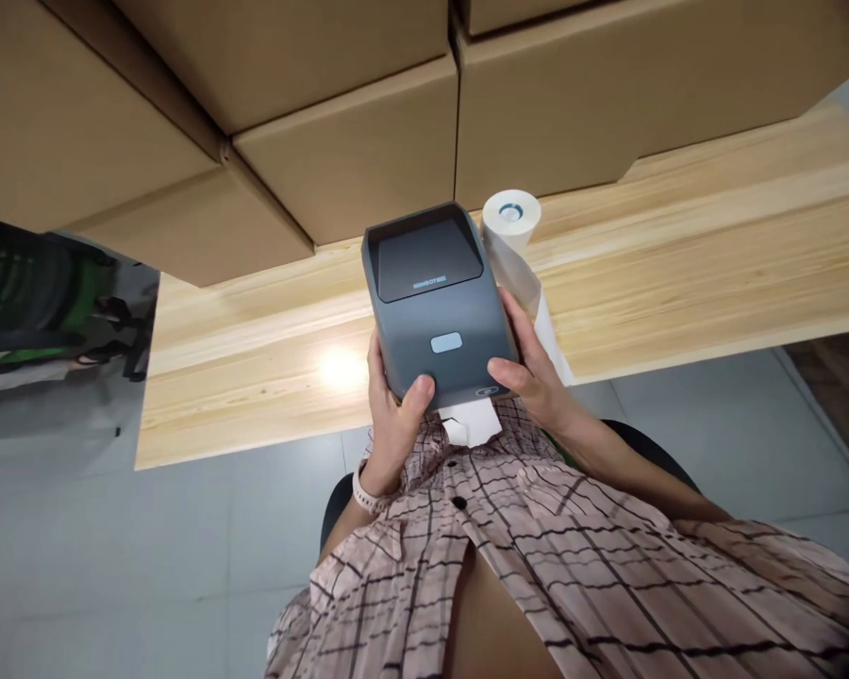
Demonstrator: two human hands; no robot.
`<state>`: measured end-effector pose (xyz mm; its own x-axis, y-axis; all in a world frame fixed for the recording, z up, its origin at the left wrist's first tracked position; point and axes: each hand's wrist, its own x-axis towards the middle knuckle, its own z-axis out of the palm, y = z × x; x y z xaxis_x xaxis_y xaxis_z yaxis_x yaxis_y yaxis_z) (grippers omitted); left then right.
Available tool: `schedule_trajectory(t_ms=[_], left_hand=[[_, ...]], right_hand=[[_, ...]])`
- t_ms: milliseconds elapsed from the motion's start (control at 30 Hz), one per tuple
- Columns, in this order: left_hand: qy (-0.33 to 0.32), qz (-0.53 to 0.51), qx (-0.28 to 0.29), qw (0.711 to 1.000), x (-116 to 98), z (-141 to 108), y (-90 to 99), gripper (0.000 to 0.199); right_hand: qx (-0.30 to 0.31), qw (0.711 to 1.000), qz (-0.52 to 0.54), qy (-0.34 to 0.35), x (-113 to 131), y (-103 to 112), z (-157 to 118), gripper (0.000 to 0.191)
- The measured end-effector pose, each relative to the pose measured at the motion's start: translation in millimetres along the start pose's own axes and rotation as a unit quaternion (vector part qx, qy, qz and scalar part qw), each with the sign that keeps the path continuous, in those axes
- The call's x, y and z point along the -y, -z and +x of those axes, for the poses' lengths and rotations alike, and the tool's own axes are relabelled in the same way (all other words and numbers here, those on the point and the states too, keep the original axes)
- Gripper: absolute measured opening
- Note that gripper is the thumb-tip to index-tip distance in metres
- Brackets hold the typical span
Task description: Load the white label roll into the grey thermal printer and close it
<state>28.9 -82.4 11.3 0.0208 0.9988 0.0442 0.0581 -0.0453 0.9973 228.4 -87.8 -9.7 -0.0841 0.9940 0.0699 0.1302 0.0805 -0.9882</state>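
Observation:
Between my two hands is a dark grey label printer with a dark window on top and a pale oval button. My left hand grips its left near corner, thumb on top. Along the right side, my right hand holds it, with the thumb over the near edge. A torn white strip of label paper sticks out of the printer's near end. Just right of the printer stands a white label roll, its loose paper tail hanging down behind my right hand. The fingers underneath the printer are hidden.
Large cardboard boxes are stacked along the back of the wooden table. The table's front edge runs just before my body. A black chair back shows behind me, and dark, blurred items with green parts are at the far left.

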Motion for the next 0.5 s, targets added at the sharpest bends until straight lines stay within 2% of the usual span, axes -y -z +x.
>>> schedule_trajectory(t_ms=[100, 167, 233, 267, 333, 400, 467, 500], left_hand=[[-0.007, -0.006, 0.017, 1.000, 8, -9, 6.1, 0.087], [-0.013, 0.004, -0.020, 1.000, 17, -26, 12.8, 0.083], [0.000, 0.021, -0.089, 0.996, 26, -48, 18.3, 0.063], [0.017, 0.021, -0.094, 0.995, 28, -58, 19.5, 0.050], [0.093, -0.019, 0.019, 0.995, 28, -70, 17.0, 0.046], [0.171, -0.089, 0.144, 0.971, 21, -70, 7.7, 0.056], [0.200, -0.123, 0.149, 0.961, 14, -61, -5.5, 0.060], [0.197, -0.110, 0.134, 0.965, 11, -55, -12.1, 0.058]], right_hand=[[-0.016, 0.999, -0.012, 0.034, -11, -4, 1, 0.089], [-0.037, 0.998, -0.022, 0.049, -15, -6, 1, 0.087], [-0.054, 0.996, -0.036, 0.056, -16, -9, 1, 0.085], [-0.057, 0.996, -0.046, 0.058, -16, -10, 1, 0.083], [-0.056, 0.994, -0.070, 0.060, -15, -10, 0, 0.079], [-0.054, 0.992, -0.092, 0.063, -15, -10, 0, 0.075], [-0.058, 0.992, -0.091, 0.070, -18, -10, 1, 0.073], [-0.060, 0.992, -0.085, 0.076, -19, -10, 2, 0.073]])
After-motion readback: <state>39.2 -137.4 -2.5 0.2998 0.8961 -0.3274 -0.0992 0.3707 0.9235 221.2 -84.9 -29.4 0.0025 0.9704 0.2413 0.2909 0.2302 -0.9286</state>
